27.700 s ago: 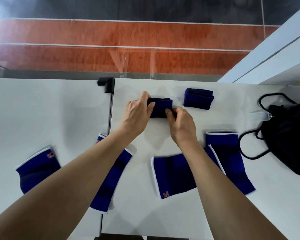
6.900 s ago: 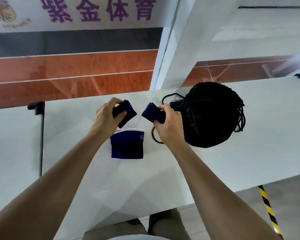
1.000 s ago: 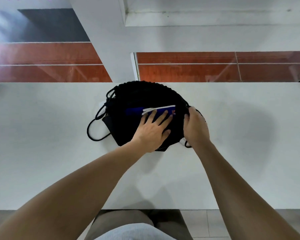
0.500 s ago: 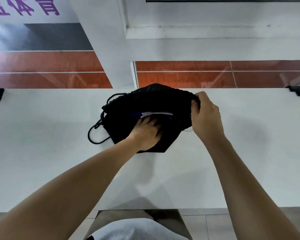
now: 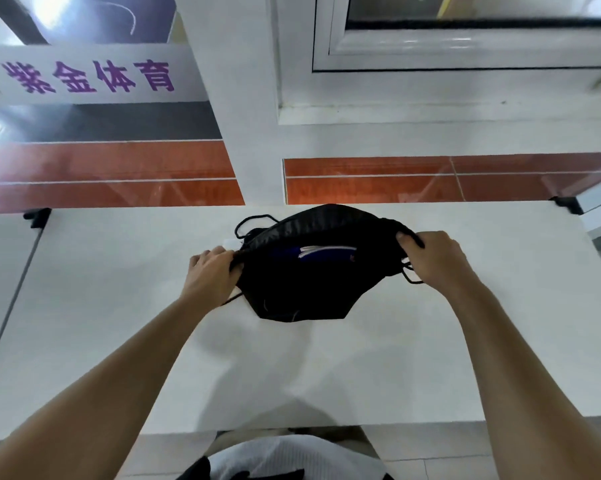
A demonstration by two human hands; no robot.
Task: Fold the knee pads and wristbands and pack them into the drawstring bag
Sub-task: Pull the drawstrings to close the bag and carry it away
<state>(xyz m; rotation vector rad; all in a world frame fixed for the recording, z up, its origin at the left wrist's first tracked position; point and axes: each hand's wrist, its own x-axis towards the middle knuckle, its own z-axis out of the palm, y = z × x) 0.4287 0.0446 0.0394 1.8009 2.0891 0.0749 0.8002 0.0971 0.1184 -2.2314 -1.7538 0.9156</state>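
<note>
White table (image 5: 119, 341) (purple-lettered sign (image 5: 87, 76) behind)

Bright, even light. Glare blooms top left above the sign (image 5: 87, 76); streaky reflections on the red floor (image 5: 112, 174). Faint soft shadows on the white table (image 5: 119, 271). The drawstring bag (image 5: 309, 289) reads flat black, detail lost. Edges bow; slight softness throughout.
</note>
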